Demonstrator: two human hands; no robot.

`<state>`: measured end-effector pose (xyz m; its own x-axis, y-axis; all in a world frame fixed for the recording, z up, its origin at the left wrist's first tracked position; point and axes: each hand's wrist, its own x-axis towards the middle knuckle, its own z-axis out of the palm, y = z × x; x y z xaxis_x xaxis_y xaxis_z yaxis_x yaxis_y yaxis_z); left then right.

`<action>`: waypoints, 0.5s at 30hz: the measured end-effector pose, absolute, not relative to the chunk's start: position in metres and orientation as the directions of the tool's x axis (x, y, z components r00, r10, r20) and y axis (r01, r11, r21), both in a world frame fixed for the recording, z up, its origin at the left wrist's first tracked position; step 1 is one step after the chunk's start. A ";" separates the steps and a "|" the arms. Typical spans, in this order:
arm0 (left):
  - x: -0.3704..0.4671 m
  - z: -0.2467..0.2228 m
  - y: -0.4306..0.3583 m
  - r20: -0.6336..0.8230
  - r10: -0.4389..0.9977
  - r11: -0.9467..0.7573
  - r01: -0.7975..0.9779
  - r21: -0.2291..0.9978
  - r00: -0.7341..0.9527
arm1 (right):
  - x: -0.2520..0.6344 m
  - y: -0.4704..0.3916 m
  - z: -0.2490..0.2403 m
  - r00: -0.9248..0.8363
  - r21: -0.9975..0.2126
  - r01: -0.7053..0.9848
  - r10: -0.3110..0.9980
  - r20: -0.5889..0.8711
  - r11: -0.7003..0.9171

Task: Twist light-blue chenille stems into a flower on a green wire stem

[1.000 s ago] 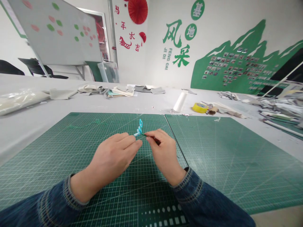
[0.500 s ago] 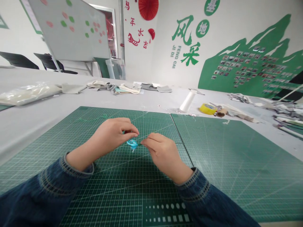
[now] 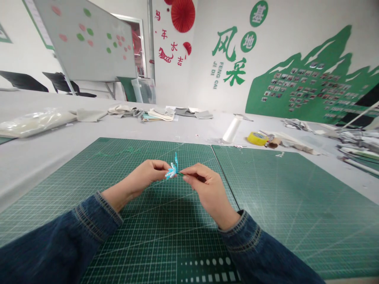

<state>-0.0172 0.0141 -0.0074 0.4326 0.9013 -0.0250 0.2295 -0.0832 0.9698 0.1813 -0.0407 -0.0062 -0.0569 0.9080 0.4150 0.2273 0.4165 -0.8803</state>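
Observation:
A small blue and white craft flower (image 3: 171, 172) is held above the green cutting mat (image 3: 154, 232), one blue petal pointing up. My right hand (image 3: 207, 185) pinches its thin green stem (image 3: 181, 174) between thumb and forefinger. From the other side, my left hand (image 3: 149, 173) has its fingers closed at the flower's petals. Part of the flower lies against the left fingertips, so the exact spot they grip is hidden.
Green thread (image 3: 126, 151) lies on the mat's far left. Beyond the mats stand a white cone (image 3: 232, 129), a yellow tape roll (image 3: 257, 138) and fabric scraps (image 3: 161, 114). A plastic-wrapped bundle (image 3: 38, 121) rests at left. A second cutting mat (image 3: 284, 197) adjoins on the right.
The flower has turned, so its petals spread and one now points up. My left hand has moved from above the flower down to its side. The right hand still pinches the stem.

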 end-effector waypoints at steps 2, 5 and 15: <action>-0.012 -0.008 0.011 -0.068 0.898 -0.023 0.202 0.979 0.434 | 0.181 -0.039 -0.008 0.014 -0.926 0.159 0.937 0.350 0.343; -0.006 -0.008 0.007 -0.070 0.892 -0.013 0.181 0.983 0.447 | 0.181 -0.036 -0.011 0.084 -0.964 0.056 0.961 0.264 0.260; 0.003 -0.008 -0.018 0.572 0.691 -0.715 0.537 0.448 0.442 | 0.189 -0.036 -0.015 0.077 -0.727 0.556 0.846 0.527 0.402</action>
